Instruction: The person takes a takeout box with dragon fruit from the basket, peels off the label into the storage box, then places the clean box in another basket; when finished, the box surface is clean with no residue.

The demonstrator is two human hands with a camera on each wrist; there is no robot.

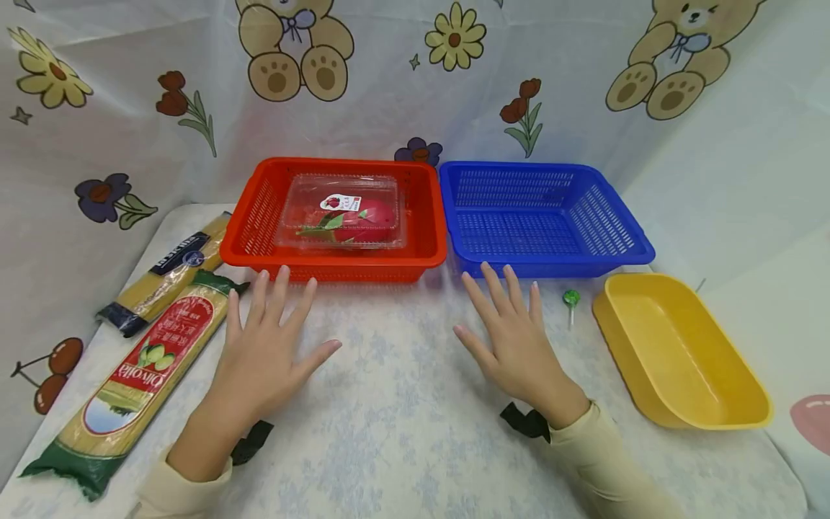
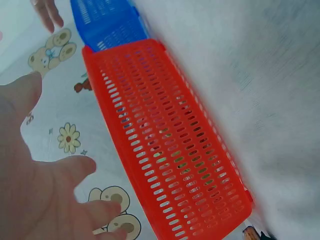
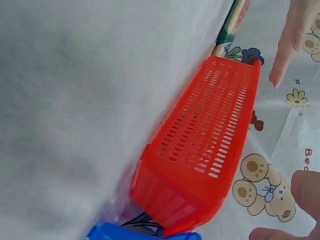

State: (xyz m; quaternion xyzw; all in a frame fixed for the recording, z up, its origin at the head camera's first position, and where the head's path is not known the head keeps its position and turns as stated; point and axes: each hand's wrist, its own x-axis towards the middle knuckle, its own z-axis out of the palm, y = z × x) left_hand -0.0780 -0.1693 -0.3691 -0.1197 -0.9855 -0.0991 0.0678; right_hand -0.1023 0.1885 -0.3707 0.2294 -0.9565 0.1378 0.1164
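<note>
The left grip [image 1: 262, 357] and right grip [image 1: 517, 347] spread empty; the upper-centre red basket [image 1: 363, 271] looks light, stiff, best held by its rim.

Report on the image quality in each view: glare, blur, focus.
Head view: fairly sharp and evenly lit, with glare on the clear plastic box and a faint sheen inside the yellow tub; left wrist view: soft overall, the left hand lacking fine detail; right wrist view: the pale tablecloth a blurred grey expanse, though slots in the red basket can be made out.
</note>
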